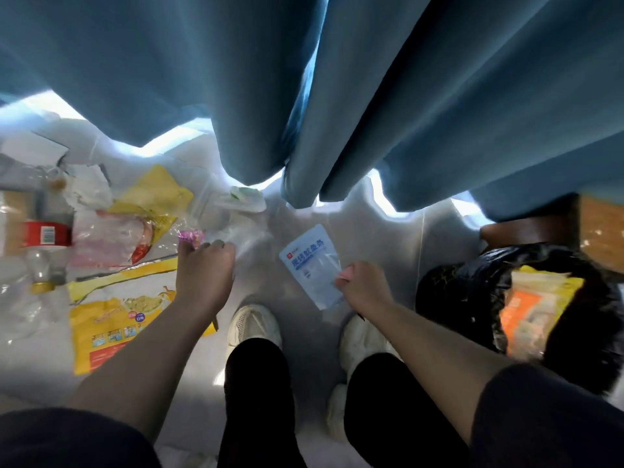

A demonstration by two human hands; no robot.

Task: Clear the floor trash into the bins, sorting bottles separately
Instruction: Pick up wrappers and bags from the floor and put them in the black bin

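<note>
My right hand (363, 287) pinches the lower edge of a pale blue and white snack pouch (312, 263) held just above the floor. My left hand (204, 268) reaches down with curled fingers onto a clear plastic wrapper (236, 231) beside a small purple wrapper (190, 236). A clear plastic bottle (45, 243) with a red label and yellow cap lies at the far left. Yellow snack bags (111, 319) lie flat to the left of my arm. A bin lined with a black bag (472, 288) stands at the right and holds orange and yellow packaging.
Blue curtains (371, 96) hang down in front, their hems close above the floor. Crumpled white paper (89, 189) and a white-green wrapper (243, 197) lie near the curtain. My white shoes (253, 324) stand between the arms. A brown cardboard box (601, 228) sits behind the bin.
</note>
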